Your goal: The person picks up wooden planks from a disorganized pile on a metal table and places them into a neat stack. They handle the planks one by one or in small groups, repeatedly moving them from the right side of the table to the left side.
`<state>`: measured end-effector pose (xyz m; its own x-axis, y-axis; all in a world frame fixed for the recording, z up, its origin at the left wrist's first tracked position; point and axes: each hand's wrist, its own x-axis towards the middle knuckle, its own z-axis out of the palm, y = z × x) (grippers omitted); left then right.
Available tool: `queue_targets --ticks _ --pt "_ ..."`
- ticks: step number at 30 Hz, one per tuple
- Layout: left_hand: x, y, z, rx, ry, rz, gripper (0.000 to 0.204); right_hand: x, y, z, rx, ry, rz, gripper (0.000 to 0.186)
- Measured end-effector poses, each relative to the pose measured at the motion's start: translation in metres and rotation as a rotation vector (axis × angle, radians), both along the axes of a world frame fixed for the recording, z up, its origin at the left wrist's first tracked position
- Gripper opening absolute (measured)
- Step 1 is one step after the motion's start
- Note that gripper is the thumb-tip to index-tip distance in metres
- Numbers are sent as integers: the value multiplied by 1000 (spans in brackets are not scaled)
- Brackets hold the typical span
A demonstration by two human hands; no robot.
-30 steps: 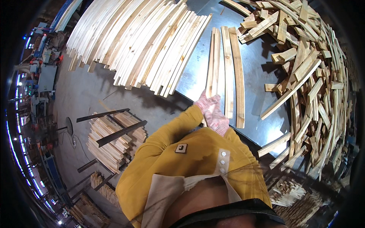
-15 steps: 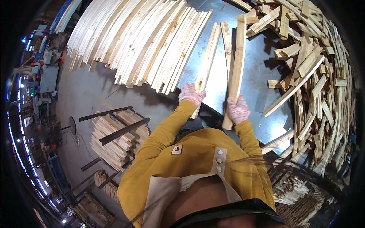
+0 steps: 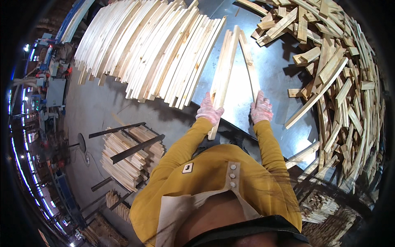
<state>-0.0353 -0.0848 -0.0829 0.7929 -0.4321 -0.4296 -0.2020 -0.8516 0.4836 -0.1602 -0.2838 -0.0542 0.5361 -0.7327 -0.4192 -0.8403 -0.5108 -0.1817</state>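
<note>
My left hand (image 3: 210, 109), in a pale glove with pinkish patches, is closed around the near part of wooden strips (image 3: 224, 70) that lie side by side on the metal table. Their near ends stick out past its front edge. In a matching glove, my right hand (image 3: 261, 108) is at the near end of a single wooden strip (image 3: 248, 57), its fingers closing on that end. This strip slants, its far end close to the tops of the strips at my left hand. The right fingertips partly hide its near end.
A wide row of pale wooden strips (image 3: 144, 49) covers the left of the metal table (image 3: 277, 70). Heaped wood pieces (image 3: 333, 78) fill the right side. On the lower left, stacked strips (image 3: 123, 158) rest between dark metal bars (image 3: 138, 149). Machinery (image 3: 53, 90) stands far left.
The board in my right hand has moved left against the strip at my left hand. My right hand has left it and is now at the other strip, whose near end lies farther right.
</note>
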Motion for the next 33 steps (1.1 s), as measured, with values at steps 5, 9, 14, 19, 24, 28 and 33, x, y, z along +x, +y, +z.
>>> queue_targets --ticks 5,9,14,19,24,28,33 --pt "27 27 -3 -1005 1096 193 67 -24 14 11 -203 -101 78 74" --pt "13 9 -17 -1277 1475 520 47 8 60 -15 651 -892 -111 71" --pt "44 -16 -1 353 265 -213 64 39 70 8 354 -122 117 59" --pt "21 -42 91 241 91 -189 86 20 66 -15 530 -398 332 51" --pt "11 -55 34 211 45 -96 105 -33 67 -36 416 -535 351 41" --pt "36 -29 72 13 69 -14 98 -56 53 -27 340 -515 173 44" --pt "132 48 97 -105 -266 -133 98 -37 43 -5 269 -489 218 44"
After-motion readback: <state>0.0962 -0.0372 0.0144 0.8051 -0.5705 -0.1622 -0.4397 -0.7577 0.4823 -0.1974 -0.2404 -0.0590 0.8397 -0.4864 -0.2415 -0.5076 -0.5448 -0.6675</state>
